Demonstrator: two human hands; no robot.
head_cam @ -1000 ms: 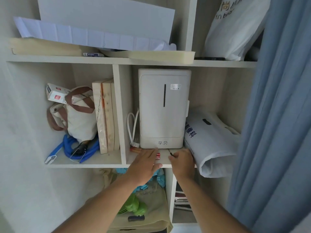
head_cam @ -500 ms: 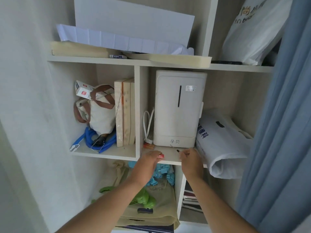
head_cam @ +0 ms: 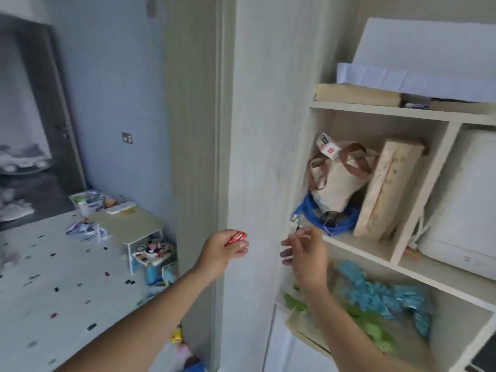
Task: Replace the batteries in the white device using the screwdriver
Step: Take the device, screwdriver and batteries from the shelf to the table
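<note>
My left hand [head_cam: 224, 251] is closed around red batteries [head_cam: 236, 237], held in the air in front of the shelf unit's side panel. My right hand [head_cam: 304, 253] hovers just left of the shelf edge, its fingertips pinching a small thin screwdriver [head_cam: 301, 233], which is blurred. A large white appliance [head_cam: 468, 200] stands in the right shelf compartment, cut off by the frame edge. A small white flat object [head_cam: 120, 208] lies on the low folding table; I cannot tell what it is.
The shelf [head_cam: 357, 244] holds a canvas bag [head_cam: 335, 181], blue cord [head_cam: 341, 222] and a flat box [head_cam: 386, 189]. Below sit blue and green items [head_cam: 375, 299]. A low folding table [head_cam: 128, 226] with toys stands left, on a speckled floor.
My view has swung left, away from the white appliance. Both hands have left the shelf in front of it, the left carrying the red batteries, the right pinching the thin tool.
</note>
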